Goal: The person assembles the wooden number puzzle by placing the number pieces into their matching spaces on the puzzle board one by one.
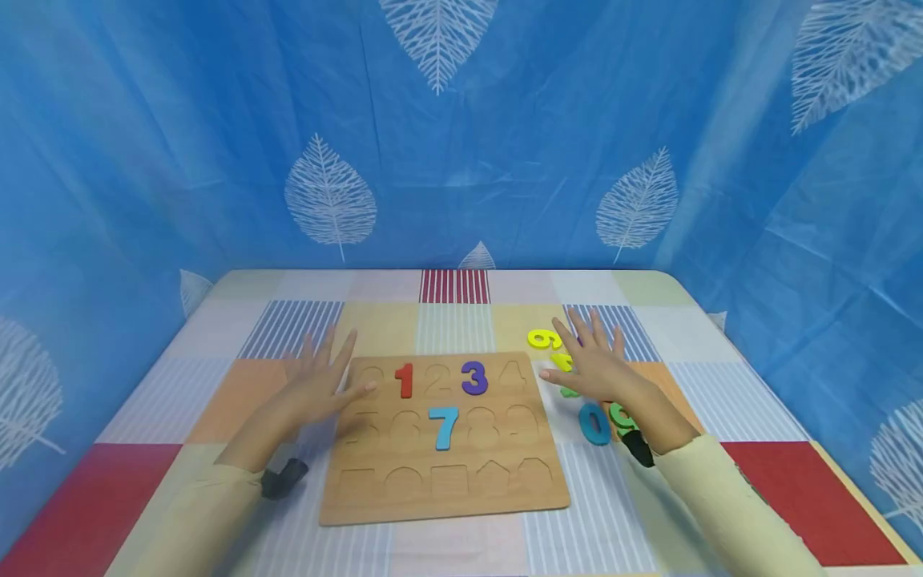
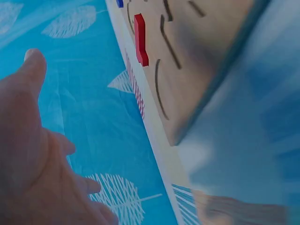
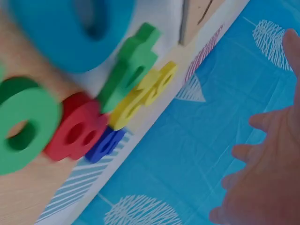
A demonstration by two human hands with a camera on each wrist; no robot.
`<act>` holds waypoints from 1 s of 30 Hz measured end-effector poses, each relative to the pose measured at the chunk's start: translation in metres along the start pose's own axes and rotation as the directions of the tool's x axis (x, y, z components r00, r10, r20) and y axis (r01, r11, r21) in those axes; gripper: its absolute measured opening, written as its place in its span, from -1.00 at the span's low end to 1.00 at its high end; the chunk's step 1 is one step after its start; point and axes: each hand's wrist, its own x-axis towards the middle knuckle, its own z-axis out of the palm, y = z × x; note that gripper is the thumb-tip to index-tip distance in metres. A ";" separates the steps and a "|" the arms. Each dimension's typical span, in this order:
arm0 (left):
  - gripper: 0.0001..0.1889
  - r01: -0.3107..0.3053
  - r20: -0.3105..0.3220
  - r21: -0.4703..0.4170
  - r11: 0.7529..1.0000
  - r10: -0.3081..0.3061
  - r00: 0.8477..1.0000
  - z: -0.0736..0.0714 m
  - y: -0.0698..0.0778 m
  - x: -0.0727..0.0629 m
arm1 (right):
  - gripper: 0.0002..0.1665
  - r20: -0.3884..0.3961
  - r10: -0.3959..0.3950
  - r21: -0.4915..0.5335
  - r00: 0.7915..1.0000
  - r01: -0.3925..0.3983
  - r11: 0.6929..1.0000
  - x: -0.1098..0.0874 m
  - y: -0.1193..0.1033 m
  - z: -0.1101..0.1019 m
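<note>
A wooden number board (image 1: 505, 498) lies flat on the table. In its recesses sit a red number 1 (image 1: 405, 381), a purple number 3 (image 1: 474, 378) and a light blue number 7 (image 1: 443, 427). My left hand (image 1: 317, 390), fingers spread, hovers over the board's left edge and holds nothing. Fingers also spread, my right hand (image 1: 597, 370) is above the loose number pieces right of the board. Among these are a blue 0 (image 1: 594, 424), a yellow piece (image 1: 542, 339), a green piece (image 3: 129, 65) and a red piece (image 3: 77, 129). The hand partly hides the pile in the head view.
A patchwork-patterned cloth (image 1: 461, 545) covers the table. Blue curtains (image 1: 461, 176) with white leaf prints stand behind it and at both sides. Each wrist carries a dark strap-like item, such as the left one (image 1: 284, 478).
</note>
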 end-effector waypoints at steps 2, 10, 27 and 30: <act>-0.05 0.007 0.014 -0.041 0.999 -0.006 1.000 0.003 -0.004 -0.005 | 0.11 0.013 0.007 0.013 1.000 -0.007 1.000 -0.005 0.006 0.000; -0.07 0.009 0.076 -0.154 0.988 0.002 0.997 0.013 -0.016 -0.022 | 0.19 0.026 -0.002 0.116 1.000 -0.002 0.993 -0.021 0.024 0.004; 0.01 -0.024 0.169 -0.193 0.981 0.057 0.984 0.031 -0.023 -0.034 | 0.02 0.052 -0.086 0.185 0.995 0.075 0.980 -0.058 0.041 0.022; 0.01 -0.034 0.158 -0.191 0.981 0.065 0.985 0.034 -0.024 -0.033 | 0.00 0.045 -0.065 0.194 0.997 0.055 0.980 -0.061 0.042 0.025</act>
